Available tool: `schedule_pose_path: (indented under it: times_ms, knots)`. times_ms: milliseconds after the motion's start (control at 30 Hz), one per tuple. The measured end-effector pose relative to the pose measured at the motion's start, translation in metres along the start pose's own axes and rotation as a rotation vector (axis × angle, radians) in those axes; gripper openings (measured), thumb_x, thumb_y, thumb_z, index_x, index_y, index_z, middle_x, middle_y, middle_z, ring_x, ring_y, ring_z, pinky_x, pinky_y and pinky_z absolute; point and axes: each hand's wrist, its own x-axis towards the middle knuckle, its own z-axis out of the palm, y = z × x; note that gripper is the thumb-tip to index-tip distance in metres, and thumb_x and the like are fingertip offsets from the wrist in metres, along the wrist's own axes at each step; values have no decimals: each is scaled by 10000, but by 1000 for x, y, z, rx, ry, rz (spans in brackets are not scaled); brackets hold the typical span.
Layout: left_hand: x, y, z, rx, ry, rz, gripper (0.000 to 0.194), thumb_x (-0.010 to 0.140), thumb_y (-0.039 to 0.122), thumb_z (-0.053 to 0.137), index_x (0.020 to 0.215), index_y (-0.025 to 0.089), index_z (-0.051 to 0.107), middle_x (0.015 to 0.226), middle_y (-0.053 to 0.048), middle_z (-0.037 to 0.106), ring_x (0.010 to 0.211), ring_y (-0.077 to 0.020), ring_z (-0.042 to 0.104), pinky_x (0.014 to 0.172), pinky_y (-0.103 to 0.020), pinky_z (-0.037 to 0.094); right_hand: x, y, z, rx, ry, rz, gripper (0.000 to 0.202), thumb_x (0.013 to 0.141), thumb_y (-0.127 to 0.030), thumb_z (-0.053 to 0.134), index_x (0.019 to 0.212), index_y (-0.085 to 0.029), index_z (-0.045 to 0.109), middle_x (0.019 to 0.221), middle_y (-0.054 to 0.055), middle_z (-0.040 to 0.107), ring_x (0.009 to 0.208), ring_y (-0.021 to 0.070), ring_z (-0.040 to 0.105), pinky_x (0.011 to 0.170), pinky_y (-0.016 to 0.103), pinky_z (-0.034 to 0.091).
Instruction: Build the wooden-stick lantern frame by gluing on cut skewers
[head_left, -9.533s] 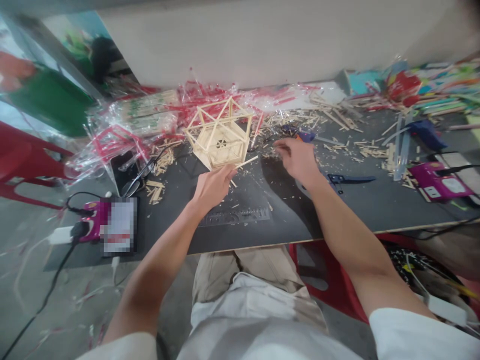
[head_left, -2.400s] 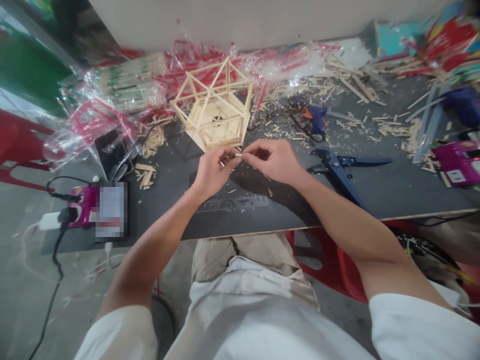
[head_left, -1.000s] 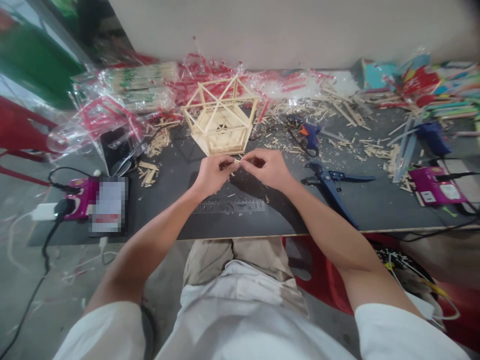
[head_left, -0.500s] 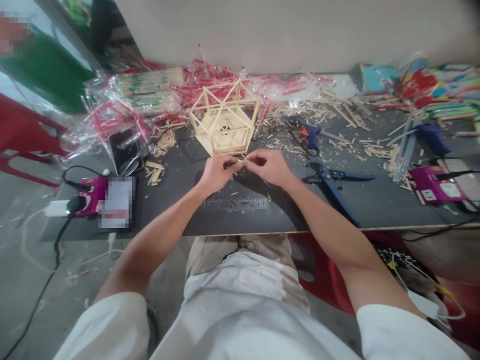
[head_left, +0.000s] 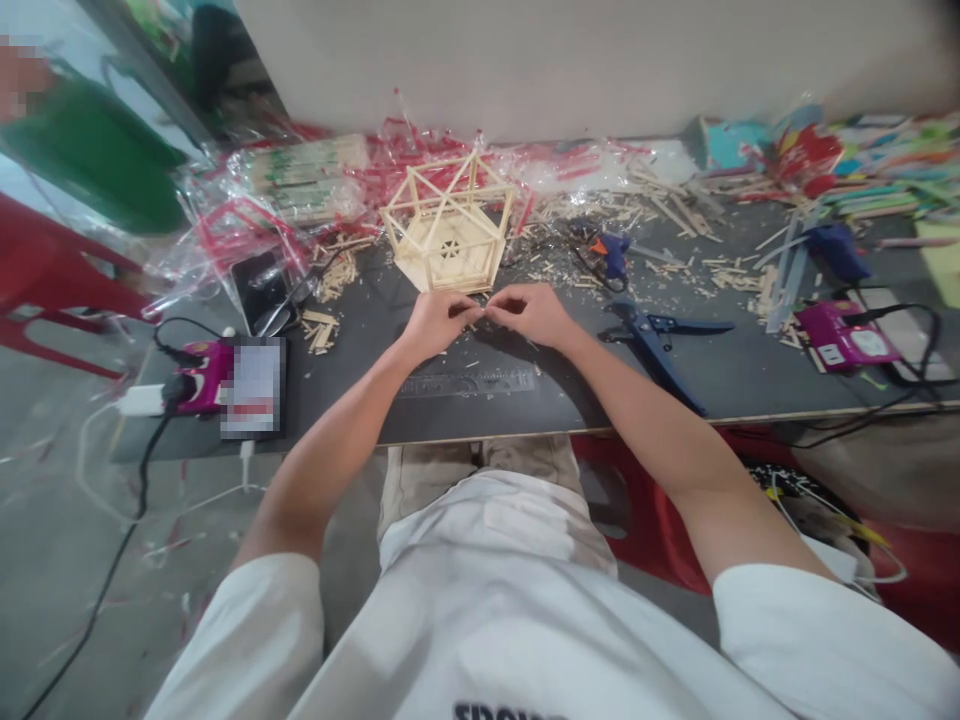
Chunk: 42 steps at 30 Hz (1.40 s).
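My left hand point(head_left: 442, 322) and my right hand point(head_left: 531, 312) meet fingertip to fingertip over the dark table, just in front of a wooden stick frame point(head_left: 450, 240). Both are pinched closed. Whatever lies between the fingertips is too small to make out. The frame stands upright, with a flat base and crossed sticks around its sides. Below my hands a clear ruler point(head_left: 469, 382) lies flat on the table. Blue-handled cutters point(head_left: 656, 345) rest to the right of my right hand.
Two glue guns, one blue and orange point(head_left: 615, 255), one dark blue point(head_left: 844, 250), lie among scattered stick pieces. A phone point(head_left: 253, 388) and purple power sockets point(head_left: 204, 375) sit left, another purple socket point(head_left: 847, 335) right. Plastic-wrapped bundles point(head_left: 300, 180) line the back. A person in green is upper left.
The camera view has shifted slightly, moving the table edge up in the picture. My hands stay together, fingers still pinched, close to the stick frame.
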Motion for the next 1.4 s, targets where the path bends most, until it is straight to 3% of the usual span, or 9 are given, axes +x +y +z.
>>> schedule_pose_path:
  times_ms: [333, 1400]
  knots:
    - [7, -16, -1, -120, -107, -17, 188, 766, 292, 805, 878, 141, 803, 782, -56, 773, 683, -137, 643, 693, -276, 502, 0, 3, 1, 2, -26, -32, 356, 795, -497, 689, 812, -157, 793, 690, 34, 721, 620, 129, 565, 639, 272, 427]
    - [5, -13, 2, 11, -100, 29, 193, 846, 332, 730, 853, 148, 788, 766, -43, 759, 693, -147, 633, 655, -272, 470, -3, 5, 8, -58, 51, -68, 267, 791, -420, 685, 804, -172, 783, 719, 34, 734, 608, 132, 557, 621, 281, 438]
